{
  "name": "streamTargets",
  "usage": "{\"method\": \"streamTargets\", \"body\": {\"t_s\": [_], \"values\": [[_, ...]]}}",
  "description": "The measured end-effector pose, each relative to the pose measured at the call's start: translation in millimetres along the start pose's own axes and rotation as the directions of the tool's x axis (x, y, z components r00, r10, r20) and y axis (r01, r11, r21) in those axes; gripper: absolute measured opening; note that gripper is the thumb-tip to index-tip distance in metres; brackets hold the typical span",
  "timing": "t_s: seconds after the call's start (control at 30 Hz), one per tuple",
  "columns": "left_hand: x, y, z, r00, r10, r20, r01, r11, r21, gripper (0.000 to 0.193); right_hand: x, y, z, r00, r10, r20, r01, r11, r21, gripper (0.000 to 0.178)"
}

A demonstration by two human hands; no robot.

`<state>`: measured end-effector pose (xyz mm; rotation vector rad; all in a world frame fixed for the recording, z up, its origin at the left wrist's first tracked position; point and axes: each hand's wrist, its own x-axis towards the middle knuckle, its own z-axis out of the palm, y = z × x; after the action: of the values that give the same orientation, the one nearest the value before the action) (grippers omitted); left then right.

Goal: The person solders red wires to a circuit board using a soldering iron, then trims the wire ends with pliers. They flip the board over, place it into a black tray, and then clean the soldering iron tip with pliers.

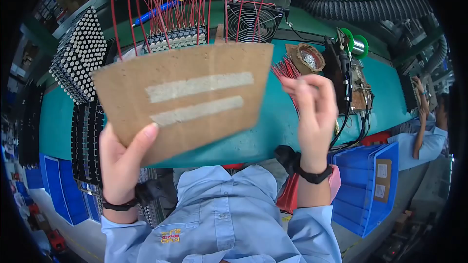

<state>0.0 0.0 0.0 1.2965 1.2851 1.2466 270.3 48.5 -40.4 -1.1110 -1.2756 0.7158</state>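
Note:
My left hand (127, 158) grips the lower left corner of a brown board (204, 95), thumb on its face. Two pale tape strips (200, 86) run across the board, which is tilted above the table. Several long red wires (115, 24) rise from along its far edge; how they are fixed there is hidden. Right of the board, my right hand (316, 114) has its fingers bent together, tips beside a bundle of loose red wires (287, 69) on the table. Whatever lies between those fingertips is too small to make out.
Behind the board are a rack of red-wired parts (183, 39), a blue pen-like tool (156, 13) and a fan (253, 22). A stack of white-ended parts (80, 56) stands left. Rightward are a round brown dish (310, 57), solder spool (360, 46), blue crate (358, 190) and another person (424, 131).

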Motion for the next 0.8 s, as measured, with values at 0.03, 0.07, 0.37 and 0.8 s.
{"method": "streamTargets", "body": {"t_s": [0.03,0.07,0.37,0.8], "values": [[5,10,1,1.000,0.018,0.003,-0.018,0.994,0.112,0.035,-4,-2,-3,0.994,-0.060,-0.093,0.059,0.998,-0.008,0.014],[7,20,-1,0.999,0.037,0.000,-0.036,0.977,0.210,0.033,-10,-10,-5,0.994,-0.070,-0.086,0.069,0.998,-0.010,0.014],[-6,-21,63,0.721,0.381,0.579,-0.619,-0.023,0.785,0.034,-86,-24,-45,0.748,-0.537,0.390,0.660,0.666,-0.347,0.007],[-28,-52,95,0.779,0.213,0.589,-0.621,0.139,0.771,0.053,-76,30,-31,0.727,-0.307,0.615,0.678,0.467,-0.568,0.031]]}}
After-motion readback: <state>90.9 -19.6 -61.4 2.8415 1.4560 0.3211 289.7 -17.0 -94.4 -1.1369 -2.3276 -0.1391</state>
